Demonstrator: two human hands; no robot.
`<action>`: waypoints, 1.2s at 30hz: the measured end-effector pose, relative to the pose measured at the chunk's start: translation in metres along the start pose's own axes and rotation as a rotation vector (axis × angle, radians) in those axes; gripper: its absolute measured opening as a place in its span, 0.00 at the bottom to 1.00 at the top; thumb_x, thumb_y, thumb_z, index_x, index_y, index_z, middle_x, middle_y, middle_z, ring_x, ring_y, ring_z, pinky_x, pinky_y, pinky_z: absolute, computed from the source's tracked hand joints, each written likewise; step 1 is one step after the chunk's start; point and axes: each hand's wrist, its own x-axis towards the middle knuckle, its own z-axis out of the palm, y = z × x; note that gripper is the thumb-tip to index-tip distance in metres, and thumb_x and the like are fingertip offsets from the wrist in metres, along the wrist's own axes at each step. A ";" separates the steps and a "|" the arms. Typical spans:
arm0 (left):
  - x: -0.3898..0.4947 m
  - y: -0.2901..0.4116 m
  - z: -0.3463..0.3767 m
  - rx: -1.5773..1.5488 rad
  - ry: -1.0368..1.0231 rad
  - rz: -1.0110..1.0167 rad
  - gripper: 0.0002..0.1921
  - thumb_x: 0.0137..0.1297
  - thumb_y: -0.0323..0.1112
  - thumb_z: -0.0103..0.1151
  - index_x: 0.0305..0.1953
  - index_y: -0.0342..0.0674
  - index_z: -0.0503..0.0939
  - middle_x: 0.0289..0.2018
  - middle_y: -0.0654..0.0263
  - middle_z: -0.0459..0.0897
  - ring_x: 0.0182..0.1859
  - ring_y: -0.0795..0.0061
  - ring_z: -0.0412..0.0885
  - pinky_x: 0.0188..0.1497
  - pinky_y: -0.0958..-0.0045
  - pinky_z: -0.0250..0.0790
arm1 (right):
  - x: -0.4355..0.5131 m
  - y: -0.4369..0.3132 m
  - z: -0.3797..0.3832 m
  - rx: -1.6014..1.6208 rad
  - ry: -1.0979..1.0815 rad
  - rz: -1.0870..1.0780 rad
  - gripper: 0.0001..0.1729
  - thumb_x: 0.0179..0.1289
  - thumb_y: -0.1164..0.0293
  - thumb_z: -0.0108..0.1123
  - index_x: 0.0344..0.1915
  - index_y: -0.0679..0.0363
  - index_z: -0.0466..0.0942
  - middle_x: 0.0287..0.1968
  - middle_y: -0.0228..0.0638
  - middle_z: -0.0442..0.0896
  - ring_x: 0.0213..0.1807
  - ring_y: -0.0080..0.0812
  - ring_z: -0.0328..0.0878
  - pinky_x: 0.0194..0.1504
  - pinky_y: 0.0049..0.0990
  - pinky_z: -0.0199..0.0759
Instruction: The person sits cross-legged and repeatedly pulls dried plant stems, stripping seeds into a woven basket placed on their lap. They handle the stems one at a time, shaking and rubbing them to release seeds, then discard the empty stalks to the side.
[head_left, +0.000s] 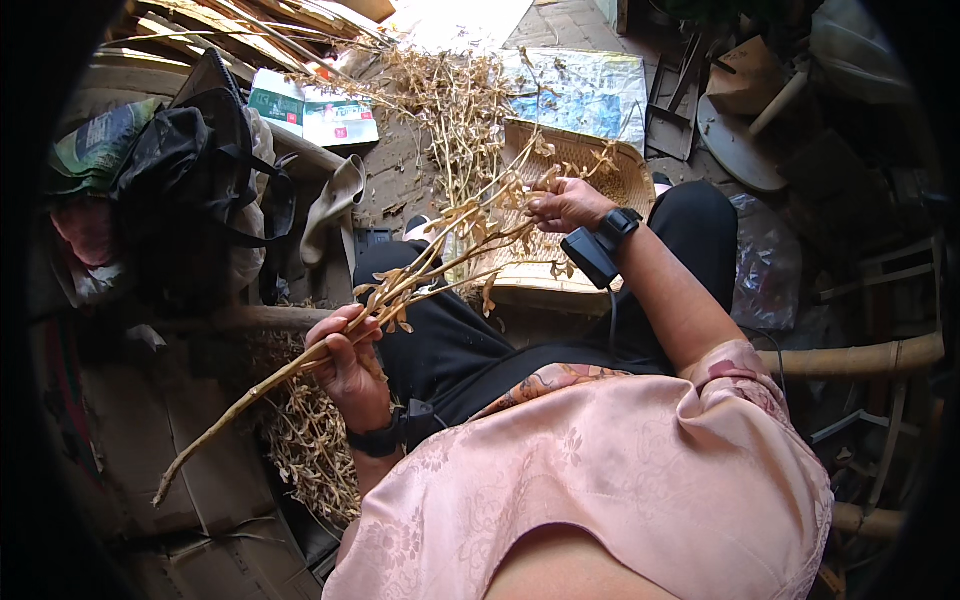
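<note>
My left hand is closed around the thick stem of a dried bean plant, probably soybean. Its bare root end slants down to the lower left, and its podded branches spread to the upper right. With thumb and fingers, my right hand pinches a pod-bearing part near the branch tips; the exact piece in the fingers is partly hidden. Below that hand, between my knees, lies a woven bamboo basket with loose beans and pods in it.
A heap of dried bean stalks lies beyond the basket, beside a printed plastic sack. More dry husks are piled at my left. Bags, a flattened carton and a bamboo pole stand around me.
</note>
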 end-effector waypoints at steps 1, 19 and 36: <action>0.000 0.000 -0.002 -0.012 0.018 -0.010 0.14 0.70 0.43 0.52 0.47 0.38 0.72 0.45 0.55 0.80 0.39 0.72 0.82 0.41 0.75 0.74 | -0.001 -0.001 0.002 -0.056 0.035 0.044 0.23 0.62 0.76 0.62 0.57 0.60 0.70 0.40 0.39 0.83 0.34 0.29 0.83 0.35 0.28 0.82; 0.003 0.016 -0.038 -0.077 0.071 -0.018 0.13 0.70 0.40 0.51 0.48 0.38 0.73 0.46 0.57 0.80 0.42 0.71 0.83 0.47 0.74 0.78 | -0.022 -0.036 -0.017 0.049 -0.092 -0.213 0.15 0.66 0.68 0.59 0.51 0.59 0.76 0.43 0.36 0.85 0.35 0.22 0.82 0.35 0.23 0.80; 0.001 0.006 -0.011 -0.058 -0.009 -0.065 0.13 0.69 0.40 0.53 0.47 0.38 0.73 0.46 0.55 0.81 0.41 0.69 0.84 0.45 0.74 0.78 | -0.026 -0.022 0.028 -0.161 -0.078 -0.003 0.22 0.65 0.53 0.58 0.45 0.60 0.74 0.28 0.36 0.85 0.18 0.19 0.76 0.18 0.17 0.66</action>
